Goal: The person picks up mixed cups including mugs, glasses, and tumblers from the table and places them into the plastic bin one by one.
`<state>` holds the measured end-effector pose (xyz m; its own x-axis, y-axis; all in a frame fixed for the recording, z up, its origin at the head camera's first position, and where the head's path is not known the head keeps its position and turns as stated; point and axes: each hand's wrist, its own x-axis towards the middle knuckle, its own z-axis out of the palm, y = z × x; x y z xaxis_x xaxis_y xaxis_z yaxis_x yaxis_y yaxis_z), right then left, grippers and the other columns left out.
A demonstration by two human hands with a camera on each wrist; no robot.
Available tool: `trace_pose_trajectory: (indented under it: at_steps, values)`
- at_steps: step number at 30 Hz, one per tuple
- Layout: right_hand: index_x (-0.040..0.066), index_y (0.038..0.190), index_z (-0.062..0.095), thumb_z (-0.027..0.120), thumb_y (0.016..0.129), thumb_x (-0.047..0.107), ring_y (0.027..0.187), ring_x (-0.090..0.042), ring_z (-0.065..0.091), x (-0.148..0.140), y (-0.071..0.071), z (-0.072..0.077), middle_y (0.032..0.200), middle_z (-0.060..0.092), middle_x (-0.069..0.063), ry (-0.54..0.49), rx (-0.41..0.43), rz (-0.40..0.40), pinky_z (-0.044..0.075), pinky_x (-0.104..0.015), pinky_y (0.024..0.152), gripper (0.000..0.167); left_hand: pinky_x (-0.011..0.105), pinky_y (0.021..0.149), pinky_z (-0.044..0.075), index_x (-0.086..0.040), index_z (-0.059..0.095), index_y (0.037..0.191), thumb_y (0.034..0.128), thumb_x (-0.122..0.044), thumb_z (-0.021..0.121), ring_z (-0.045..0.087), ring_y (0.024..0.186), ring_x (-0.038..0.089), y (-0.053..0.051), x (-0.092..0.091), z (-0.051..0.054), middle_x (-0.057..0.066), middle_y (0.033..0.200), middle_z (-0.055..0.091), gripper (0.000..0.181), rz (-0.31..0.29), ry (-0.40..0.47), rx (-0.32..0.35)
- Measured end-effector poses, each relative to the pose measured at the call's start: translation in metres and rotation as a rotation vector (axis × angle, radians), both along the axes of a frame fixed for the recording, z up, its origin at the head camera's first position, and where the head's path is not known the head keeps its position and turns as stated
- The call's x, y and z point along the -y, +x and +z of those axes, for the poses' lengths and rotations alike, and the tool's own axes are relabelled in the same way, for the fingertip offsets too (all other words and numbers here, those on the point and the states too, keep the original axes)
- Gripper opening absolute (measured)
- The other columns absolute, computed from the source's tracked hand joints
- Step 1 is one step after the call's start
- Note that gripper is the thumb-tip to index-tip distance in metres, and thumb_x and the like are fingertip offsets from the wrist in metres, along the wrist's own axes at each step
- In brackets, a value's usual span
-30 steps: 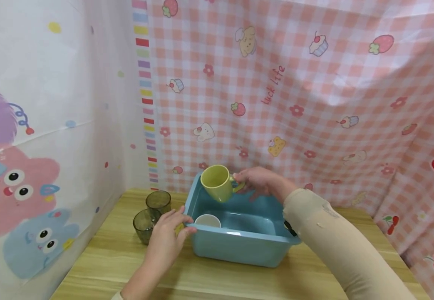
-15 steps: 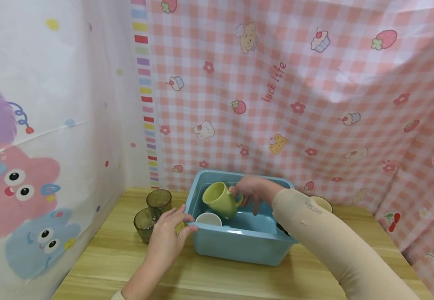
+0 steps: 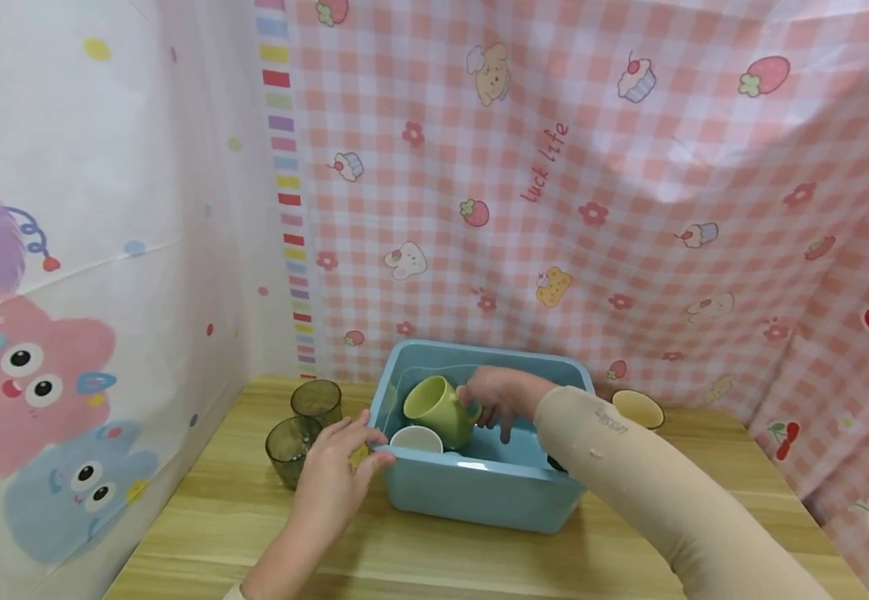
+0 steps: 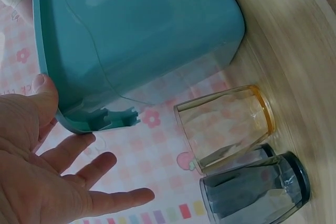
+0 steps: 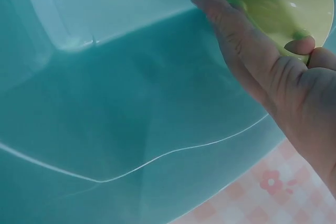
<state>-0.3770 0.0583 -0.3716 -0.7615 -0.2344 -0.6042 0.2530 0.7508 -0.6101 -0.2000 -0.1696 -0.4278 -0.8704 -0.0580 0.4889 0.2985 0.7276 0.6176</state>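
Observation:
In the head view my right hand (image 3: 497, 398) reaches into a blue plastic tub (image 3: 479, 500) and grips a yellow-green mug (image 3: 437, 410) by its handle. The mug is tilted, its mouth up and to the left. Its underside is hidden inside the tub. Beside it in the near left corner is a white cup (image 3: 417, 439). My left hand (image 3: 337, 467) holds the tub's near left corner, with the thumb (image 4: 46, 95) and index finger pinching the rim and the other fingers spread in the left wrist view.
Two dark tumblers (image 3: 317, 402) stand left of the tub on the wooden table (image 3: 179, 533). An amber tumbler (image 4: 226, 127) is close to them, mostly behind my left hand. A cream-coloured cup or bowl (image 3: 638, 409) is at the back right. Patterned curtains (image 3: 434, 192) enclose the table.
My right hand has lowered the yellow-green mug from rim height into the tub, beside the white cup. The cream-coloured vessel at right has come out from behind the sleeve. My left hand stays put.

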Motion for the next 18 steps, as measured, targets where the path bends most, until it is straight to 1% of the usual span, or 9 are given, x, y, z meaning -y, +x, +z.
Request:
trace_pose_trajectory:
  at_steps: [4, 8, 11, 15, 16, 17, 18]
  values:
    - [-0.009, 0.152, 0.047, 0.054, 0.111, 0.03, 0.135, -0.05, 0.061, -0.002, 0.001, 0.002, 0.134, 0.067, -0.036, 0.026, 0.007, 0.007, 0.053, -0.078, 0.095, 0.057, 0.069, 0.108, 0.051, -0.017, 0.077, 0.094, 0.0832, -0.023, 0.088, 0.064, 0.131, 0.049, 0.0, -0.001, 0.0, 0.017, 0.143, 0.07, 0.016, 0.001, -0.002, 0.0]
    - [-0.006, 0.144, 0.057, 0.057, 0.11, 0.032, 0.128, -0.045, 0.067, -0.008, 0.002, 0.008, 0.131, 0.07, -0.031, 0.121, -0.033, 0.059, 0.056, -0.075, 0.094, 0.051, 0.07, 0.109, 0.051, -0.017, 0.077, 0.094, 0.0832, -0.023, 0.088, 0.064, 0.132, 0.049, 0.0, -0.001, 0.0, 0.017, 0.143, 0.07, 0.017, -0.002, -0.001, 0.002]
    - [-0.003, 0.138, 0.063, 0.059, 0.11, 0.029, 0.122, -0.042, 0.07, -0.013, 0.004, 0.013, 0.129, 0.072, -0.029, 0.193, -0.069, 0.093, 0.059, -0.07, 0.093, 0.043, 0.069, 0.109, 0.051, -0.017, 0.077, 0.095, 0.0829, -0.024, 0.088, 0.064, 0.131, 0.049, 0.0, -0.001, 0.0, 0.017, 0.143, 0.07, 0.018, 0.005, -0.003, 0.001]
    - [-0.005, 0.133, 0.064, 0.059, 0.109, 0.022, 0.119, -0.043, 0.071, -0.017, 0.003, 0.013, 0.129, 0.071, -0.03, 0.238, -0.075, 0.095, 0.061, -0.067, 0.093, 0.037, 0.069, 0.109, 0.051, -0.017, 0.077, 0.095, 0.0827, -0.025, 0.088, 0.064, 0.132, 0.049, 0.0, 0.0, -0.001, 0.017, 0.144, 0.069, 0.018, 0.009, -0.003, 0.004]
    - [-0.005, 0.13, 0.065, 0.059, 0.108, 0.021, 0.115, -0.042, 0.072, -0.018, -0.003, 0.008, 0.125, 0.072, -0.03, 0.249, -0.073, 0.094, 0.062, -0.065, 0.09, 0.034, 0.07, 0.109, 0.051, -0.017, 0.078, 0.095, 0.0828, -0.025, 0.088, 0.064, 0.132, 0.049, 0.0, 0.0, 0.0, 0.017, 0.144, 0.069, 0.018, 0.008, -0.003, 0.006]
    - [-0.005, 0.127, 0.065, 0.061, 0.106, 0.021, 0.112, -0.043, 0.073, -0.021, -0.012, -0.001, 0.121, 0.073, -0.029, 0.25, -0.065, 0.089, 0.063, -0.065, 0.086, 0.033, 0.07, 0.109, 0.051, -0.016, 0.078, 0.095, 0.0829, -0.025, 0.088, 0.064, 0.132, 0.049, 0.001, 0.0, 0.0, 0.017, 0.144, 0.069, 0.018, 0.006, -0.002, 0.005]
    - [-0.005, 0.124, 0.066, 0.063, 0.105, 0.02, 0.108, -0.044, 0.073, -0.025, -0.026, -0.013, 0.117, 0.073, -0.03, 0.246, -0.051, 0.083, 0.064, -0.065, 0.081, 0.031, 0.07, 0.109, 0.05, -0.016, 0.078, 0.096, 0.083, -0.025, 0.088, 0.064, 0.132, 0.049, 0.001, 0.0, 0.0, 0.017, 0.144, 0.069, 0.018, 0.003, -0.003, 0.006]
